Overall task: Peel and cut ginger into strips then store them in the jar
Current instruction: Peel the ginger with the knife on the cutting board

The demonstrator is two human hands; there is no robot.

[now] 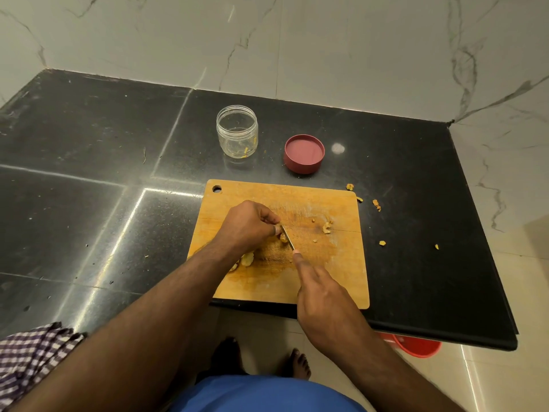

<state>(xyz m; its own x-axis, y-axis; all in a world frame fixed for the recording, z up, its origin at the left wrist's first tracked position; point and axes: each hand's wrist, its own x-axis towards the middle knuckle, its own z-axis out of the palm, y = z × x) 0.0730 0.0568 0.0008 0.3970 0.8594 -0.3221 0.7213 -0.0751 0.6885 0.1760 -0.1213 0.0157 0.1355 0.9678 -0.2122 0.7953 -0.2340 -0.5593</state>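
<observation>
A wooden cutting board (341, 281) lies on the black counter. My left hand (248, 224) curls its fingers down on a small piece of ginger (283, 238) in the board's middle. My right hand (322, 295) grips a knife (287, 237), forefinger stretched along its spine, the blade against the ginger beside my left fingertips. A larger peeled ginger piece (246, 259) lies under my left wrist. The clear plastic jar (237, 135) stands open behind the board, a few ginger bits inside. Its dark red lid (304, 154) lies upside down to the jar's right.
Ginger peel scraps (326, 227) lie on the board's right side, and more peel scraps (376, 204) are scattered on the counter (89, 173) beyond it. A checked cloth (32, 355) hangs at the lower left. A red bucket (416, 346) stands on the floor under the counter edge.
</observation>
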